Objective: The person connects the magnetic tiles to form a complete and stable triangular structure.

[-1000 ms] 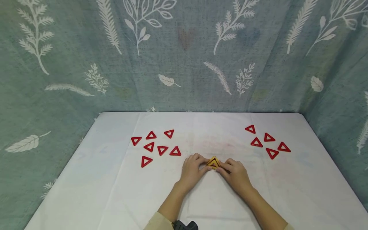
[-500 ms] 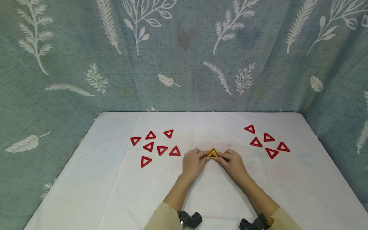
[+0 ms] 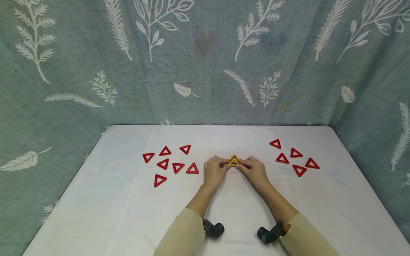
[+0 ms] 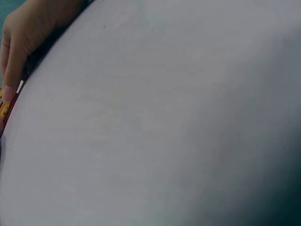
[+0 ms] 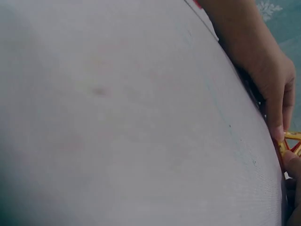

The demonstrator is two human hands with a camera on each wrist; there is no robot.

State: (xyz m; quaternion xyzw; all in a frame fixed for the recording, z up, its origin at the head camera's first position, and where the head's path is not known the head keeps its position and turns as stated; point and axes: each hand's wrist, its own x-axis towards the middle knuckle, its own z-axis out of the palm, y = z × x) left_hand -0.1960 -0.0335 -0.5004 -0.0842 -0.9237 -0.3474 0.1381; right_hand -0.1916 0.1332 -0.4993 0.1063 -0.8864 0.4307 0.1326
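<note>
My left hand [image 3: 214,174] and right hand [image 3: 254,174] meet near the middle of the table. Between them they pinch a small yellow triangular frame [image 3: 234,160], one hand at each side. It has a dark line inside its outline. The right wrist view shows the same yellow triangular frame [image 5: 292,135] at the right edge, with red showing beneath or within it. Whether it is one piece or a stack I cannot tell. Fingertips hide its lower corners. Only a sliver of yellow and red shows at the left edge of the left wrist view.
Several red triangular frames [image 3: 177,168] lie flat and scattered left of my hands. A smaller group of red triangular frames [image 3: 282,158] lies to the right. The white-covered table [image 3: 144,220] ends at a green leaf-patterned curtain [image 3: 205,71].
Both hands have moved forward across the table, away from the body, carrying the yellow triangular frame between them. Both sleeves and wrist cameras have come further into view. The red triangular frames stay put.
</note>
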